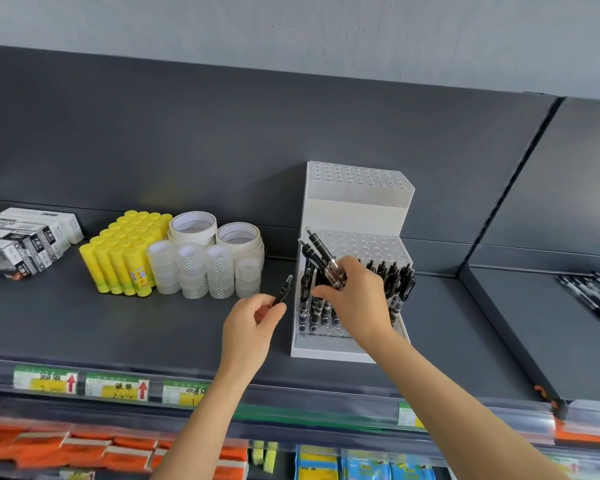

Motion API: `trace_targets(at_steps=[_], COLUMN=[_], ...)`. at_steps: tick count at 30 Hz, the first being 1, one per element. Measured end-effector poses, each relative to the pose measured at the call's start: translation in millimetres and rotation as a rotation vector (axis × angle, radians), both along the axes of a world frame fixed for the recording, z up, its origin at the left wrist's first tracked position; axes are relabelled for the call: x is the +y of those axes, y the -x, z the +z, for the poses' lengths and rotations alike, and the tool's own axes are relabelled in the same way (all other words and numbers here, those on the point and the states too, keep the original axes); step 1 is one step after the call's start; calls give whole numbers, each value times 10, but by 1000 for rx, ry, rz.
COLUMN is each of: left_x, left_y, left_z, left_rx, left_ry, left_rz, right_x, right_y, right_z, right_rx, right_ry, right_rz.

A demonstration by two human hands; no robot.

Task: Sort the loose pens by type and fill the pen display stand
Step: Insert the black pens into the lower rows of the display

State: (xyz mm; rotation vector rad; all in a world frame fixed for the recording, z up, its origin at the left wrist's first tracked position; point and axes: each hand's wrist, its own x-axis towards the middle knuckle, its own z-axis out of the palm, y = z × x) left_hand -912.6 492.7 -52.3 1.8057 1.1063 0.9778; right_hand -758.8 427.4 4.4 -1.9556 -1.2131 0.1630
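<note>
Head view: stand (357, 209) holds pens (400, 282); left fingers (262, 300) pinch single pen (284, 289), right fingers (352, 265) grip pen bundle (321, 252).

The person works with two bare hands, the left hand (253, 320) and the right hand (357, 299), both with slender fingers. Behind each grip comes a narrow, uncovered wrist. Further back from the grip, the left forearm (208, 420) and the right forearm (465, 410) are bare as far as the picture's lower edge; the nails are too small to make out
</note>
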Motion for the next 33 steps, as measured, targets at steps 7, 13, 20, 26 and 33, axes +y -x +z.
trace_targets(at_steps=[7,13,20,26,33], left_x=[-33,-56,-169,-309,-377], left_y=[10,-13,-44,-278,-447], left_z=[48,150,346,503,406], left_rx=[-87,-140,-213,-178,-42], left_ry=[72,63,26,-125,-334], left_rz=[29,50,1,-52,-19], right_x=[13,-45,-302,-348,-443], right_y=[28,39,-16,-168,-226], right_z=[-4,-62,83,109,141], right_rx=[-91,-101,388,789,884], right_ry=[38,-14,-267,-291,-296], right_rz=[48,83,-104,-200,-218])
